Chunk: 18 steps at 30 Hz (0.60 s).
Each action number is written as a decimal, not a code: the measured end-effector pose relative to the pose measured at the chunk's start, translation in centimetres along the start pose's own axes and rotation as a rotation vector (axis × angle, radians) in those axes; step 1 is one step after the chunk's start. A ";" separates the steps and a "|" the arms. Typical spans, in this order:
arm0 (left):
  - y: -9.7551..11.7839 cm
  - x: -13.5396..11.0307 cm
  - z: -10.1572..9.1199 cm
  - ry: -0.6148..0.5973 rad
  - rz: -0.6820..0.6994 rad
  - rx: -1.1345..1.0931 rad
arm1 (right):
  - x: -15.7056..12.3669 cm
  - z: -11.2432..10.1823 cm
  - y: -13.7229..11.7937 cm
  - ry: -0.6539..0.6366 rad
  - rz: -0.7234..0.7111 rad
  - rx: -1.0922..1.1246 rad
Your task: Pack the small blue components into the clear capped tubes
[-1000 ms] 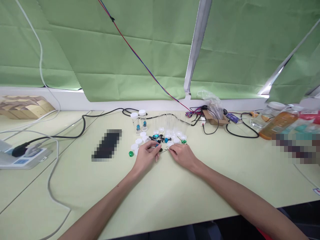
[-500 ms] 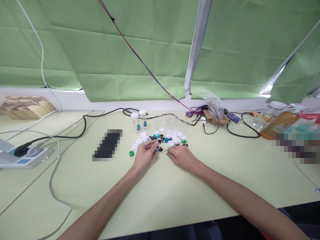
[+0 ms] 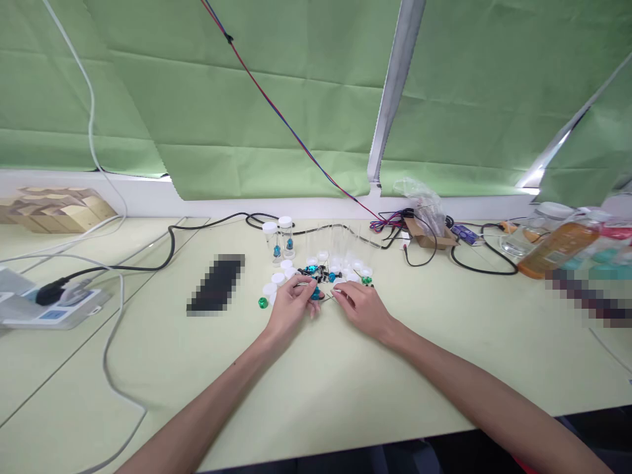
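My left hand (image 3: 291,304) is closed in a pinch around a small blue piece (image 3: 315,293) with a dark part beside it. My right hand (image 3: 364,307) faces it from the right, its fingertips pinching a thin metal pin (image 3: 330,295) that points toward the blue piece. Whether the pin touches the piece I cannot tell. Just beyond both hands lies a pile of small blue and black parts (image 3: 323,273). White round caps (image 3: 277,278) are scattered around it. A green piece (image 3: 263,303) sits left of my left hand, and more green pieces (image 3: 366,280) lie at the right.
Two capped clear tubes (image 3: 286,237) with blue pieces inside stand behind the pile, beside several open clear tubes (image 3: 338,243). A blurred dark object (image 3: 217,284) lies left. A power strip (image 3: 59,309), a cardboard box (image 3: 430,234) and an orange-liquid bottle (image 3: 557,247) surround the area.
My right hand has lifted slightly, and its fingertips and the pin now show more clearly. More of the blue piece shows at my left fingertips. The whole view has shifted a little.
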<state>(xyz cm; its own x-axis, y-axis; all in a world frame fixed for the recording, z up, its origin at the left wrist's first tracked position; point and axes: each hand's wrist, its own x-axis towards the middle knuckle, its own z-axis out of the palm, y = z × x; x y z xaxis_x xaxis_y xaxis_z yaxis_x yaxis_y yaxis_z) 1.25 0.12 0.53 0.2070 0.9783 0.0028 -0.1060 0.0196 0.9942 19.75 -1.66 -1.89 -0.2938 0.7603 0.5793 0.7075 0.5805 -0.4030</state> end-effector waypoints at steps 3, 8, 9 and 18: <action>0.0 -0.1 0.0 -0.024 0.040 0.052 | 0.0 0.1 0.1 -0.004 -0.011 -0.015; 0.1 0.2 -0.4 -0.008 0.143 0.200 | 0.0 0.0 0.2 -0.041 -0.017 -0.043; 0.1 0.3 -0.5 0.005 0.146 0.214 | 0.0 0.0 0.1 -0.050 -0.025 -0.039; -0.1 0.2 -0.8 0.087 0.247 0.652 | 0.1 0.1 -1.4 -0.174 -0.166 -0.059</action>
<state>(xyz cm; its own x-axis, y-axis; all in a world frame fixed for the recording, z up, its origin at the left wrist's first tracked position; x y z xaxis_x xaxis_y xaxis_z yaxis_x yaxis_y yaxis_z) 0.55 0.49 0.34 0.1706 0.9517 0.2553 0.4703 -0.3063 0.8276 18.64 -2.39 -1.34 -0.5119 0.6975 0.5015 0.6753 0.6875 -0.2670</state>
